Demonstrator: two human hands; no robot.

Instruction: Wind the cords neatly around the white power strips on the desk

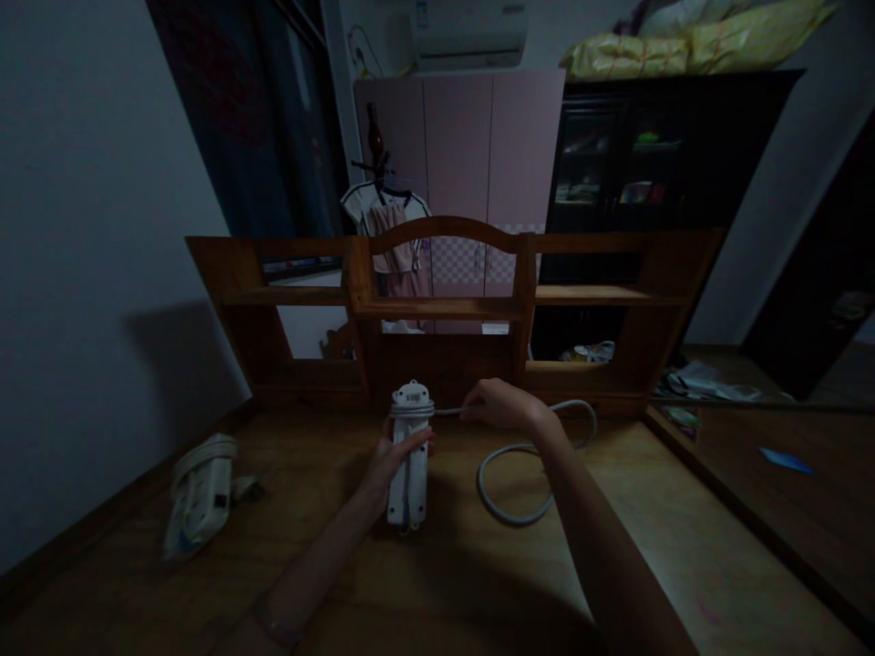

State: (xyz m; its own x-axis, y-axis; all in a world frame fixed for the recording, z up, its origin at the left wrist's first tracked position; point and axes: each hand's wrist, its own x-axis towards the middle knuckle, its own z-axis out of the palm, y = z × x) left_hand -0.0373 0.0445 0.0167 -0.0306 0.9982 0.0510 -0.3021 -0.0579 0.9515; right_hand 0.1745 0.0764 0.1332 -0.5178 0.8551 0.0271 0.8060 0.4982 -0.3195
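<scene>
My left hand is wrapped round a white power strip, which it holds upright with its long side toward me. Several turns of grey-white cord circle the strip near its upper end. From there the cord runs right to my right hand, whose fingers pinch it close to the strip. Beyond that hand the rest of the cord lies in a loose loop on the wooden surface, partly hidden by my right forearm.
Another white power strip with cord wound round it lies at the left, a plug beside it. A wooden shelf unit stands along the back edge. A wall rises on the left; a raised wooden edge runs along the right.
</scene>
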